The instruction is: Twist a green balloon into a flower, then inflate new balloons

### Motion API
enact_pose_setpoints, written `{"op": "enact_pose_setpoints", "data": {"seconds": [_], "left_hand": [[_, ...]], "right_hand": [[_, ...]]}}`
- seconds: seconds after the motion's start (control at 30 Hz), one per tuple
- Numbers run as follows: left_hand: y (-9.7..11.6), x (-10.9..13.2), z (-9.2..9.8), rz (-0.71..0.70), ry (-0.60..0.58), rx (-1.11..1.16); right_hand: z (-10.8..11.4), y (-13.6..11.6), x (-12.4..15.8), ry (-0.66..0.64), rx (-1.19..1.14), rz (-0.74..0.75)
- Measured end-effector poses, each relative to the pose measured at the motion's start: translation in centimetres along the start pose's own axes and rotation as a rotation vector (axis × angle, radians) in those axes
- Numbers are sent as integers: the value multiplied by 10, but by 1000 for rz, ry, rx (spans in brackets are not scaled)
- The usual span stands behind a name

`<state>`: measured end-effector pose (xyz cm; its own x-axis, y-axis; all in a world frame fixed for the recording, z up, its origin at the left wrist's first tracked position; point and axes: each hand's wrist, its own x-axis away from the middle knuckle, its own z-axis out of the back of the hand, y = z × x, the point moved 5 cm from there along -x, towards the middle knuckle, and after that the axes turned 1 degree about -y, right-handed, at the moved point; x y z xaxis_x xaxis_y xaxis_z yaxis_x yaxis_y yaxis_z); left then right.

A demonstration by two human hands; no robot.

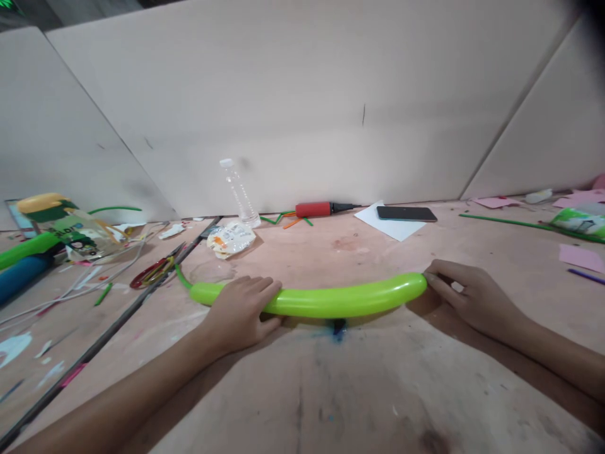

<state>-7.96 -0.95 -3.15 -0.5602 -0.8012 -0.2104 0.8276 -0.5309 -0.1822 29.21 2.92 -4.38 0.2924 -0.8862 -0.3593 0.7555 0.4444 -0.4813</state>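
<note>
A long lime-green modelling balloon (340, 302) lies across the table in front of me, curving slightly upward at its right end. Its thin uninflated tail (182, 277) sticks out at the left. My left hand (243, 312) is wrapped over the balloon left of its middle, fingers on the far side and thumb on the near side. At the rounded right end, my right hand (467, 296) pinches the tip between thumb and fingers. The exact spot it grips is hidden by the fingertips.
Along the white wall stand a clear plastic bottle (241, 195), a crumpled wrapper (231, 239), a red balloon pump (312, 209) and a phone (406, 214) on white paper (392, 230). Scissors (154, 272) lie left, near a table seam. Pink paper (581, 257) is at the right.
</note>
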Motion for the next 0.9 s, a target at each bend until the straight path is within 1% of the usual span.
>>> {"op": "enact_pose_setpoints", "data": {"seconds": [0.07,0.17,0.27,0.33,0.37,0.43,0.53,0.63,0.73,0.8,0.9], "left_hand": [[17,0,6,-46,48,69],[53,-6,13,-120,99,114],[88,-25,15,-177,55,89],[102,-42,13,-172,8,89],[104,-50,11,-151,-28,97],[103,-61,5,-101,-91,93],[94,-66,-3,-70,-125,85],[89,-63,-4,-84,-113,90],[89,-59,0,-99,-71,106],[93,-60,5,-107,-34,107],[104,-63,9,-146,12,128]], "right_hand": [[-3,-7,4,-34,-54,42],[-7,-13,8,-53,-63,58],[-7,-14,8,-41,-43,53],[-4,-13,7,-25,-46,41],[-2,-13,6,-14,-51,30],[0,-12,4,6,-66,2],[0,-11,3,9,-82,-18],[-3,-10,3,-13,-81,-12],[-5,-11,4,-16,-68,-2],[-5,-13,5,-22,-60,18],[-7,-20,9,-61,-63,90]]}}
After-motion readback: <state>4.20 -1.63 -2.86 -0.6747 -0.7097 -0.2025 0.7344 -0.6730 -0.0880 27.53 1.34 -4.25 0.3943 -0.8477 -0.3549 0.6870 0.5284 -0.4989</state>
